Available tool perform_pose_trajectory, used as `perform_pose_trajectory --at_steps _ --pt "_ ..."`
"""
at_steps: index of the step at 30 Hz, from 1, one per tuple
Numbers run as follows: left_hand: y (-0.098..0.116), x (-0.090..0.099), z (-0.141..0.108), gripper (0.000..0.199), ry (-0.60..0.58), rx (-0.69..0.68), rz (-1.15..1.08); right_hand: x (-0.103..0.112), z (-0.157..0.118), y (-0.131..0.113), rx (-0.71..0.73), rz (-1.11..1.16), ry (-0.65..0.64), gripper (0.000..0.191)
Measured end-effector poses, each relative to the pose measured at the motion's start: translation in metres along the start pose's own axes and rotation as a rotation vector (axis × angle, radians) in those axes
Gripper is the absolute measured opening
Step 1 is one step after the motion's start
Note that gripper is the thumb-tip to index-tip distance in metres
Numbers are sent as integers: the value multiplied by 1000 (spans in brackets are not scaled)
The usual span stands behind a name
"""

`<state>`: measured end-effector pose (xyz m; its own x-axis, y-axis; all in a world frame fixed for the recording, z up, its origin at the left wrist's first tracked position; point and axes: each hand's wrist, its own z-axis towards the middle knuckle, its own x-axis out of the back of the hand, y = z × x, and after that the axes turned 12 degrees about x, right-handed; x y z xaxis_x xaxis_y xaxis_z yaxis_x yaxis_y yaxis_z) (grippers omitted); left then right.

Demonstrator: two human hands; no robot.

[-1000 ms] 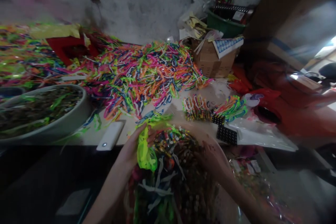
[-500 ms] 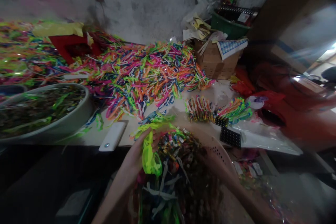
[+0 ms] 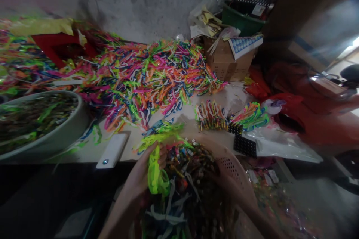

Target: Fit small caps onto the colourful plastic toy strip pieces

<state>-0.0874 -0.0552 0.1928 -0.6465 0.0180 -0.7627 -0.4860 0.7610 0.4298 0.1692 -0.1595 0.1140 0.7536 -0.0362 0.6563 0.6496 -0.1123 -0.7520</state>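
My left hand (image 3: 148, 160) is closed round a bunch of bright yellow-green strips (image 3: 155, 175), which hang down over the near edge of the table. My right hand (image 3: 217, 170) reaches into a pink perforated basket (image 3: 231, 164) full of small dark and coloured pieces; its fingers are dark and blurred among them. More yellow-green strips (image 3: 159, 136) lie on the table just beyond my left hand. White and blue strips (image 3: 165, 214) rest at the front of the basket.
A heap of coloured strips (image 3: 157, 74) covers the table's back. At left are a white tub (image 3: 81, 110), a white flat device (image 3: 113, 151) and a red stool (image 3: 50, 48). Bundled pieces (image 3: 211, 115), a black grid tray (image 3: 245, 145) and a cardboard box (image 3: 230, 65) stand right.
The view has shifted slightly, so the tub and stool sit farther left. My left hand still holds the yellow-green strips, now a little lower in view. My right hand stays in the basket.
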Motion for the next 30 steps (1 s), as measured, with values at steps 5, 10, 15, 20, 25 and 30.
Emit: perform_pose_trajectory --at_steps 5,10,15,20,25,30 --pt "0 1 0 22 16 -3 -16 -5 7 3 -6 102 -13 54" --pt "-1 2 2 19 28 -9 -7 -3 7 -2 17 68 -86 56" --pt "-1 1 2 22 11 -4 -8 0 1 -2 55 -10 -175 64" --pt "0 -4 0 25 8 12 -14 2 1 -11 82 -104 -174 60" --pt "-1 2 2 22 8 3 -14 1 0 -23 14 -201 -243 53" --pt "-1 2 0 21 18 18 -12 -7 -10 -15 110 0 -169 40"
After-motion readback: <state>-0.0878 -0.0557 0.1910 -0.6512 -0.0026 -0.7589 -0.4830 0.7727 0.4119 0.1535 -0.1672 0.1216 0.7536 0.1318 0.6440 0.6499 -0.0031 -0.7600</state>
